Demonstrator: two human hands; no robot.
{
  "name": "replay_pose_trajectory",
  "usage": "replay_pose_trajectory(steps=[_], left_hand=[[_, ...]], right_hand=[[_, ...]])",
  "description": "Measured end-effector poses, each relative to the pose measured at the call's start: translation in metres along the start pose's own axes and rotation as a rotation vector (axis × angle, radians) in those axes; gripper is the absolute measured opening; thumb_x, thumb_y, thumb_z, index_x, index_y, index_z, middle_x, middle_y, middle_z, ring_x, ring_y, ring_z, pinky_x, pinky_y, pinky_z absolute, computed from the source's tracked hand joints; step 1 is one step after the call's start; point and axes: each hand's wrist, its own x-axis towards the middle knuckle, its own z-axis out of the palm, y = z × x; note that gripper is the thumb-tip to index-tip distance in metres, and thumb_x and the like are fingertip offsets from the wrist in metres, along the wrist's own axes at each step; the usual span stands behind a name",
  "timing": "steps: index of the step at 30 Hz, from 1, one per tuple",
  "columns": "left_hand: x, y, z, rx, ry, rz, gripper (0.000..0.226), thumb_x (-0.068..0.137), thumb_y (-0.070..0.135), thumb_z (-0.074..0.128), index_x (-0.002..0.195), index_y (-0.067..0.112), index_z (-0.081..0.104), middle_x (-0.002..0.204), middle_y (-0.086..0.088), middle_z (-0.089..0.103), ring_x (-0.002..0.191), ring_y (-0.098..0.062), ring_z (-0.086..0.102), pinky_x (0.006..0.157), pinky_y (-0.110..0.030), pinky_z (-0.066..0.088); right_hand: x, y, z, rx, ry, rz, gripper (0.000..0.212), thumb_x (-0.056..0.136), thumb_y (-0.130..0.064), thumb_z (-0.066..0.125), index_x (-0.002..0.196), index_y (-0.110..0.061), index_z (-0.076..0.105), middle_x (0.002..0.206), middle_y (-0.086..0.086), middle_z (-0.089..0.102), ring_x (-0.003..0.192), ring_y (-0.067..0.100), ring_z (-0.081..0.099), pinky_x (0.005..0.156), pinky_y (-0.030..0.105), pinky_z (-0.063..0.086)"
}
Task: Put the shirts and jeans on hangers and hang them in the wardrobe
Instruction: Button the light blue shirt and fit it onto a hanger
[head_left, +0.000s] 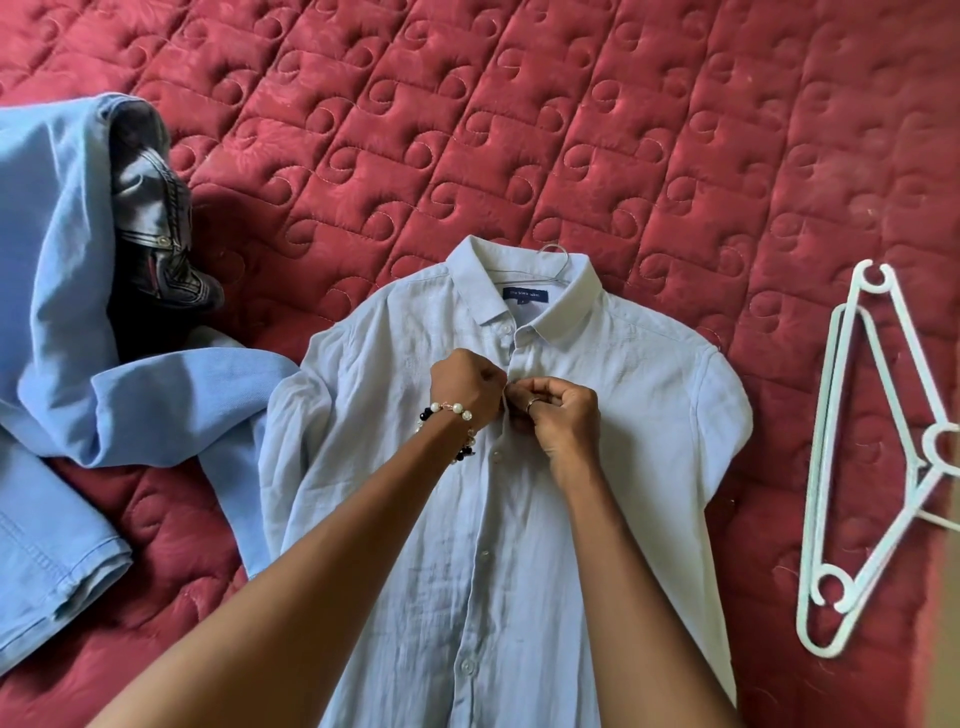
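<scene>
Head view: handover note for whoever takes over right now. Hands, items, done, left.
Left hand and right hand: fingers of both pinch the placket of the pale blue shirt, at a button below the collar.
Shirt lies flat on the red quilt; a hanger hook shows at its collar.
Blue jeans and a dark garment lie at the left, unhung.
Spare white hangers lie at the right.
Left: finish buttoning, hang everything in the wardrobe.

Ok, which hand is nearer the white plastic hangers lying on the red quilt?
Right. The right hand pinches the pale blue shirt at its placket, on the side facing the white plastic hangers; the left hand, with the bead bracelet, sits just beyond it, farther away.
</scene>
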Motion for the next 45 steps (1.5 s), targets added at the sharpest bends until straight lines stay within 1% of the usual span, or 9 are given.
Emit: replay_pose_trajectory(steps=[5, 10, 18, 24, 28, 31, 34, 40, 45], left_hand=[[-0.001, 0.001, 0.003, 0.022, 0.063, -0.010, 0.015, 0.083, 0.027, 0.070, 0.080, 0.014, 0.076, 0.073, -0.005, 0.070, 0.068, -0.012, 0.061, 0.048, -0.013, 0.038], [0.003, 0.001, 0.012, 0.036, 0.154, -0.047, 0.012, 0.082, 0.010, 0.065, 0.088, 0.014, 0.074, 0.092, -0.010, 0.072, 0.093, -0.025, 0.064, 0.074, -0.026, 0.049], [0.000, -0.003, 0.019, -0.150, 0.113, -0.071, 0.026, 0.086, -0.003, 0.050, 0.104, 0.013, 0.059, 0.084, -0.002, 0.063, 0.092, -0.021, 0.063, 0.073, -0.023, 0.043], [0.010, -0.005, 0.006, 0.360, 0.152, 0.275, 0.030, 0.091, 0.017, 0.056, 0.120, 0.013, 0.048, 0.103, -0.015, 0.061, 0.095, -0.034, 0.056, 0.071, -0.038, 0.041], [0.039, 0.007, -0.012, 0.566, 0.407, 0.586, 0.038, 0.084, 0.012, 0.065, 0.120, 0.023, 0.059, 0.112, -0.013, 0.056, 0.098, -0.036, 0.051, 0.077, -0.043, 0.044], [0.052, 0.022, -0.024, 0.859, 0.219, 0.708, 0.027, 0.087, 0.025, 0.062, 0.111, 0.037, 0.065, 0.137, 0.000, 0.045, 0.127, -0.033, 0.037, 0.097, -0.050, 0.033], [0.057, 0.033, -0.028, 1.032, 0.109, 0.744, 0.019, 0.091, 0.028, 0.055, 0.106, 0.027, 0.068, 0.133, 0.003, 0.048, 0.136, -0.027, 0.028, 0.107, -0.058, 0.018], [0.067, 0.050, -0.035, 0.777, -0.021, 0.488, 0.008, 0.087, 0.028, 0.061, 0.092, 0.026, 0.068, 0.097, 0.003, 0.065, 0.123, -0.020, 0.038, 0.104, -0.063, 0.014], [0.067, 0.068, -0.037, 0.440, -0.046, 0.354, 0.007, 0.079, 0.024, 0.073, 0.085, 0.026, 0.075, 0.084, 0.010, 0.062, 0.087, -0.009, 0.050, 0.081, -0.032, 0.031]], right_hand=[[-0.002, 0.004, 0.005, -0.081, 0.024, -0.061, 0.013, 0.076, -0.014, 0.077, 0.066, -0.017, 0.071, 0.064, 0.005, 0.071, 0.059, 0.017, 0.063, 0.066, 0.045, 0.057], [-0.006, 0.011, 0.007, -0.102, 0.077, -0.124, 0.012, 0.074, -0.013, 0.078, 0.068, -0.022, 0.071, 0.066, 0.001, 0.071, 0.061, 0.017, 0.066, 0.065, 0.041, 0.057], [0.000, 0.002, 0.006, -0.216, 0.025, -0.087, 0.008, 0.080, -0.012, 0.065, 0.074, -0.015, 0.070, 0.067, -0.001, 0.068, 0.062, 0.016, 0.060, 0.063, 0.034, 0.052], [0.004, -0.025, 0.001, -0.665, -0.065, -0.155, 0.020, 0.086, -0.005, 0.047, 0.103, -0.007, 0.057, 0.108, 0.018, 0.065, 0.104, 0.038, 0.057, 0.081, 0.035, 0.043], [0.006, -0.039, 0.000, -0.632, 0.272, -0.536, 0.028, 0.080, 0.001, 0.053, 0.107, -0.006, 0.056, 0.107, 0.017, 0.063, 0.103, 0.037, 0.055, 0.079, 0.040, 0.046], [0.029, -0.046, -0.001, -0.917, 0.313, -0.844, 0.033, 0.076, -0.005, 0.060, 0.108, -0.012, 0.063, 0.120, 0.011, 0.058, 0.106, 0.034, 0.050, 0.080, 0.043, 0.045], [0.049, -0.049, -0.006, -1.179, 0.216, -0.854, 0.020, 0.080, -0.005, 0.060, 0.095, -0.014, 0.070, 0.127, 0.005, 0.058, 0.115, 0.033, 0.047, 0.080, 0.044, 0.038], [0.064, -0.051, -0.019, -0.898, 0.062, -0.966, 0.018, 0.076, 0.007, 0.059, 0.083, -0.002, 0.073, 0.087, 0.008, 0.067, 0.089, 0.032, 0.052, 0.077, 0.032, 0.046], [0.048, -0.046, -0.019, -0.769, 0.132, -0.991, 0.020, 0.079, -0.002, 0.052, 0.082, -0.003, 0.071, 0.081, 0.009, 0.068, 0.081, 0.031, 0.055, 0.073, 0.028, 0.041]])
